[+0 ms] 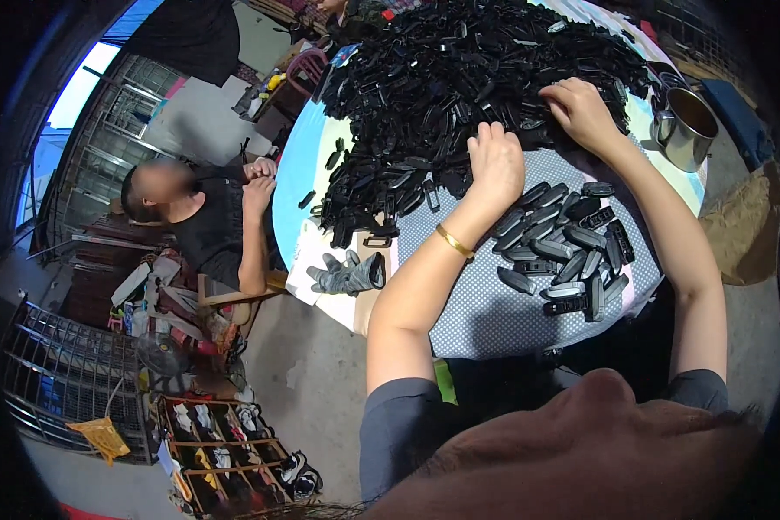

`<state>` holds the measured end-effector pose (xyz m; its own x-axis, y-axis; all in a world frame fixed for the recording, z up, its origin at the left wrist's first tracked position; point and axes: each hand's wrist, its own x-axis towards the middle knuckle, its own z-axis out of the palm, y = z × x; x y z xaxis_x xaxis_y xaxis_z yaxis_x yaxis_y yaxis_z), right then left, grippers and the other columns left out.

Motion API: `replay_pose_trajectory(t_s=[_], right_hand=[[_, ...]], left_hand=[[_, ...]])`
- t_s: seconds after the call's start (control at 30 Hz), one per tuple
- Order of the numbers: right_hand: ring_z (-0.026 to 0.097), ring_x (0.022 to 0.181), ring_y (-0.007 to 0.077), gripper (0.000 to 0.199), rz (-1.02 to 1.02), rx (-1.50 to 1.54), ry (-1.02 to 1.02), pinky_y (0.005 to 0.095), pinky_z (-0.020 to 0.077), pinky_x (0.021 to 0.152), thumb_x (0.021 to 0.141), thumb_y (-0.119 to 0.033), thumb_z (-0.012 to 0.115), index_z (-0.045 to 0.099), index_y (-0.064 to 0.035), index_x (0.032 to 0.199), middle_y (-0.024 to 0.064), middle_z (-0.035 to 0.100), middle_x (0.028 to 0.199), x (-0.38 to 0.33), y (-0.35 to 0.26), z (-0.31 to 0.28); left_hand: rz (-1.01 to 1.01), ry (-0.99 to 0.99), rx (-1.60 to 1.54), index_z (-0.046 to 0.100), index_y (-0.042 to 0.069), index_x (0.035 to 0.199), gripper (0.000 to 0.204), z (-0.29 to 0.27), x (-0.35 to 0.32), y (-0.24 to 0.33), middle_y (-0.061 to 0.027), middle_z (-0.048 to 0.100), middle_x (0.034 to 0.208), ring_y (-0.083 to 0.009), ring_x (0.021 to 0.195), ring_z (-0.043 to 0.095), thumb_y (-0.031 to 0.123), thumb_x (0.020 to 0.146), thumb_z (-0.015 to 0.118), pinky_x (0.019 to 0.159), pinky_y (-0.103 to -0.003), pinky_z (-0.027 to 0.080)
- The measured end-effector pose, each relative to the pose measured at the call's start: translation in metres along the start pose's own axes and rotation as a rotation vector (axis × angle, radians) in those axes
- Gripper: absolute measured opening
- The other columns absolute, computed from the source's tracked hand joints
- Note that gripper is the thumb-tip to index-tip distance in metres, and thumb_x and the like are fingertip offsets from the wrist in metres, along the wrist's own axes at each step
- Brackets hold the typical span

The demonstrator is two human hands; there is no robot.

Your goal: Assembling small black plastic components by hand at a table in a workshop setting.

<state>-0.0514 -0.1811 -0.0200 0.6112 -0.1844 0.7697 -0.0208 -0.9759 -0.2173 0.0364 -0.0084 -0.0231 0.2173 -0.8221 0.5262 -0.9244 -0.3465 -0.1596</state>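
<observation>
A big heap of small black plastic parts (459, 78) covers the far half of a round table (494, 312) with a dotted grey cloth. My left hand (496, 160) rests at the heap's near edge, fingers curled down onto the parts; a gold bangle sits on that wrist. My right hand (581, 108) reaches into the heap further right, fingers bent among the pieces. What either hand grips is hidden. A smaller group of black parts (568, 247) lies laid out on the cloth between my forearms.
A metal mug (686, 128) stands at the table's right edge. A grey work glove (348, 276) lies on the left rim. Another person (208, 217) sits at the left of the table. A shoe rack (225, 451) and wire crates (61, 373) stand on the floor below left.
</observation>
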Motion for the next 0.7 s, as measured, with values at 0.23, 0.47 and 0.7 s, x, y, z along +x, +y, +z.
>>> replay_pose_trajectory(t_s=[0.23,0.47,0.7], right_hand=[[0.052,0.079,0.0230,0.019,-0.183,-0.107,-0.101,0.0338,0.0392,0.073,0.071,-0.006,0.055,0.061,-0.0057,0.089,0.0064,0.059,0.079,-0.006,-0.012,0.001],[0.051,0.079,0.0215,0.022,-0.256,-0.227,-0.199,0.0322,0.0405,0.069,0.069,-0.007,0.056,0.062,-0.0074,0.090,0.0037,0.059,0.079,-0.006,-0.013,-0.006],[0.054,0.066,0.0203,0.037,0.001,0.144,0.118,0.0275,0.0441,0.055,0.070,-0.001,0.052,0.054,-0.0057,0.107,0.0051,0.056,0.081,-0.006,-0.024,-0.008]], left_hand=[[0.176,-0.008,-0.150,0.054,0.005,0.073,0.007,-0.002,-0.004,0.003,-0.0102,0.054,0.075,-0.0247,0.078,0.050,0.009,0.067,0.056,0.071,-0.038,0.035],[0.054,0.246,-0.674,0.053,0.000,0.082,0.013,-0.018,0.004,0.007,-0.0147,0.052,0.082,-0.0327,0.078,0.054,-0.002,0.069,0.051,0.069,-0.039,0.044],[-0.237,0.126,-0.859,0.055,0.000,0.086,0.016,-0.019,0.011,-0.005,-0.0122,0.055,0.088,-0.0190,0.069,0.055,-0.001,0.070,0.056,0.061,-0.028,0.046]])
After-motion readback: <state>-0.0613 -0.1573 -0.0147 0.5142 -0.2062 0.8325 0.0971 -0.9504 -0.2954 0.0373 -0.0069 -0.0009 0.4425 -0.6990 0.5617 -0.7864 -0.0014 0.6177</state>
